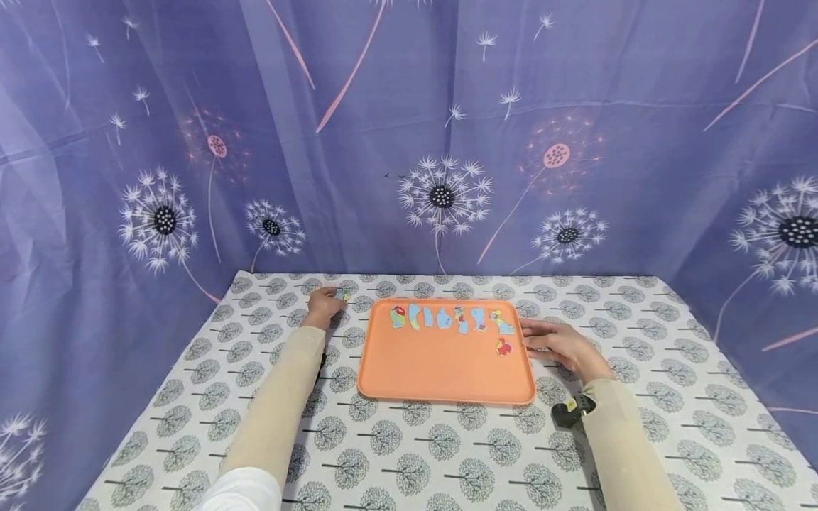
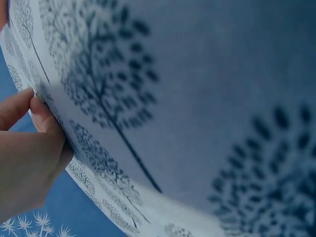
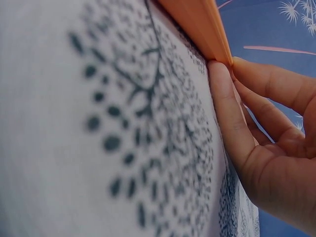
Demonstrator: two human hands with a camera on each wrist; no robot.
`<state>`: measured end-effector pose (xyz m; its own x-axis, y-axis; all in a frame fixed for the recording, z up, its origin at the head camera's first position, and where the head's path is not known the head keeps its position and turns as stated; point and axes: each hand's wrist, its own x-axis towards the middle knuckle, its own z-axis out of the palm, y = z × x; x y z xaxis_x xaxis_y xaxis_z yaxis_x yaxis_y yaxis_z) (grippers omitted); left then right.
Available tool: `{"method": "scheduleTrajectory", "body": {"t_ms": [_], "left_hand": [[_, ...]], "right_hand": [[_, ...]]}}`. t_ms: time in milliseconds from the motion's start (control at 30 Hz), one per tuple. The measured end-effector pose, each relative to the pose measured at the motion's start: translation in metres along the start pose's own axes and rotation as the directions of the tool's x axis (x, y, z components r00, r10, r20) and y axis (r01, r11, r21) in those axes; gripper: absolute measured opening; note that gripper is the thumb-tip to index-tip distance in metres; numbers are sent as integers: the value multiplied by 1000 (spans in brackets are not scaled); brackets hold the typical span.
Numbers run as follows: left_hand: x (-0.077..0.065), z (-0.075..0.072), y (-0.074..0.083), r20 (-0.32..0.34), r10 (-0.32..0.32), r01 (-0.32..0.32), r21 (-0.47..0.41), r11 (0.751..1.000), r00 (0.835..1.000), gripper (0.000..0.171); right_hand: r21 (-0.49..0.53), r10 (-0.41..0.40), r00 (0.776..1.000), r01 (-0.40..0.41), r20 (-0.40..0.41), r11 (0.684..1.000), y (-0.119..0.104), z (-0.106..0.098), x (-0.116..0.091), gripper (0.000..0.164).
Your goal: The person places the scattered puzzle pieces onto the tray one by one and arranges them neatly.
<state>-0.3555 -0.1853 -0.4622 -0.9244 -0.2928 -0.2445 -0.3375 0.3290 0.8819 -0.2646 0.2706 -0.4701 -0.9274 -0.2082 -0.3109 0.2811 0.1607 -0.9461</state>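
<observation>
An orange tray [image 1: 447,369] lies on the patterned cloth, with several flat cut-out puzzle pieces [image 1: 444,319] in a row along its far side. One red piece [image 1: 503,347] sits below the row's right end. My right hand [image 1: 562,346] pinches the tray's right rim; in the right wrist view the thumb [image 3: 224,81] and forefinger meet at its orange edge. Left of the tray, my left hand [image 1: 324,308] pinches a small blue and yellow puzzle piece [image 1: 346,296] near the cloth. The left wrist view shows the thumb and forefinger [image 2: 19,106] together, the piece itself hidden there.
A white cloth [image 1: 409,465] printed with grey trees covers the table. Behind and on both sides hangs a purple-blue curtain [image 1: 358,191] with dandelion prints. A black strap with a small device [image 1: 573,410] is on the right wrist.
</observation>
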Motion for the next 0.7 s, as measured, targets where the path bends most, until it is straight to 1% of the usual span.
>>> {"method": "scheduleTrajectory", "body": {"t_ms": [100,167,367,567,700], "left_hand": [[4,0,-1,-3,-1,1,35,999,1000,55],[4,1,-1,-10,2,-2,44,999,1000,54],[-1,2,2,-33,31,-30,38,999,999,49],[-5,2,-2,-40,103,-101,39,994,994,47],[-4,1,-5,-49,156,-152,67,986,987,39]], "right_hand": [[0,6,1000,-6,-2,1000,-1,1,-1,62],[-1,4,1000,-4,4,1000,-1,1,-2,62],[-6,-9,1000,9,13,1000,-3,2,-4,61],[-12,-6,1000,6,5,1000,-3,3,-3,62],[-5,-4,1000,4,1,1000,-3,2,-3,62]]}}
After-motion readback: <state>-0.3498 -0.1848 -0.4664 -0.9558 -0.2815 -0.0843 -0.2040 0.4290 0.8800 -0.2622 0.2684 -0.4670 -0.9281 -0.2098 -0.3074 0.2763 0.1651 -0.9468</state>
